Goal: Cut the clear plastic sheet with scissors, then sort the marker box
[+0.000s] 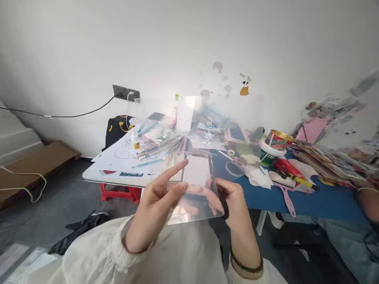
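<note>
My left hand [154, 205] holds up a clear plastic sheet [195, 157] by its lower left edge, the forefinger stretched out along it. My right hand [233, 205] grips black-handled scissors [217, 189], whose blades point up against the sheet near its lower right part. The sheet is see-through and blurs the table behind it. Both hands hover above my lap in cream sleeves.
A low white table [118, 173] carries pens, drawings and a glue bottle [135, 139]. To the right a blue table [310, 201] holds paper scraps, a green-white cup [270, 153], a red tin [280, 138] and pink scissors [287, 197]. Another person's arm [368, 201] shows at far right.
</note>
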Tool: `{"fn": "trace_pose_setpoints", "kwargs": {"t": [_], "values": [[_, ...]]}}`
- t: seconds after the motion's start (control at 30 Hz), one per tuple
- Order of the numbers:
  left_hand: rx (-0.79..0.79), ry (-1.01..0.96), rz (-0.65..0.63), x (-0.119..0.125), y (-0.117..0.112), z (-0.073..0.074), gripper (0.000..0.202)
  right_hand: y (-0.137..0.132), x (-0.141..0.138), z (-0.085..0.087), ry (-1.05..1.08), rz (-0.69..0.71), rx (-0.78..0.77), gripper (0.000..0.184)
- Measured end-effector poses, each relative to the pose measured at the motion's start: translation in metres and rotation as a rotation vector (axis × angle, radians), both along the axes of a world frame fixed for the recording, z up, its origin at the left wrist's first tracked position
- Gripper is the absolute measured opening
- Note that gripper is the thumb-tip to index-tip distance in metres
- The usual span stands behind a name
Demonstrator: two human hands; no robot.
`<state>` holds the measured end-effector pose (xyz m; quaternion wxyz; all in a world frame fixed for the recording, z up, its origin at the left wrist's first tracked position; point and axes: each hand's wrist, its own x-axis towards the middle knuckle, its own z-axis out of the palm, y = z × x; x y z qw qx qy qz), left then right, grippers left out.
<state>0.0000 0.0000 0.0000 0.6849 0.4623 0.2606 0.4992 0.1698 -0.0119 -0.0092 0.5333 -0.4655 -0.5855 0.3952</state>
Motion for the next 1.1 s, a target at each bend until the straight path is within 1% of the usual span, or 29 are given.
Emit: {"fn": "trace_pose_setpoints", "kwargs": {"t": [0.13, 0.2, 0.27, 0.33, 0.4, 0.5, 0.57, 0.63, 0.73, 0.83, 0.93, 1.0, 1.1], "values": [[0.000, 0.002, 0.005, -0.002, -0.001, 0.001, 0.057, -0.004, -0.005, 0.006, 0.001, -0.015, -0.010, 0.028], [-0.001, 0.009, 0.018, -0.002, 0.000, 0.000, 0.055, -0.005, -0.005, 0.007, 0.005, -0.009, -0.049, 0.025], [0.000, 0.013, 0.058, -0.002, 0.001, -0.002, 0.053, -0.007, -0.002, 0.004, 0.003, 0.020, -0.111, 0.021], [0.011, 0.009, 0.121, -0.003, 0.002, -0.003, 0.048, -0.012, 0.002, -0.002, -0.008, 0.059, -0.173, 0.017], [0.026, 0.002, 0.164, -0.003, 0.002, -0.003, 0.045, -0.019, 0.007, -0.011, -0.012, 0.086, -0.197, 0.015], [0.031, -0.023, 0.152, -0.005, 0.002, -0.003, 0.044, -0.032, 0.015, -0.027, 0.088, 0.097, -0.144, 0.015], [0.034, -0.041, 0.135, -0.005, 0.003, -0.004, 0.045, -0.038, 0.021, -0.036, 0.232, 0.041, -0.087, 0.018], [0.043, -0.047, 0.117, -0.004, 0.005, -0.007, 0.046, -0.039, 0.028, -0.042, 0.362, -0.066, -0.038, 0.023], [0.072, -0.039, 0.099, -0.003, 0.009, -0.013, 0.048, -0.030, 0.037, -0.045, 0.462, -0.185, 0.007, 0.028], [0.144, -0.012, 0.109, -0.001, 0.014, -0.020, 0.050, -0.013, 0.040, -0.040, 0.534, -0.243, 0.014, 0.030], [0.219, 0.034, 0.127, 0.000, 0.017, -0.025, 0.051, 0.004, 0.036, -0.035, 0.594, -0.292, 0.010, 0.029], [0.264, 0.057, 0.145, -0.001, 0.017, -0.027, 0.051, 0.014, 0.033, -0.032, 0.585, -0.311, 0.030, 0.025], [0.342, 0.071, 0.141, -0.003, 0.016, -0.028, 0.049, 0.024, 0.036, -0.024, 0.515, -0.321, 0.145, 0.019]]}}
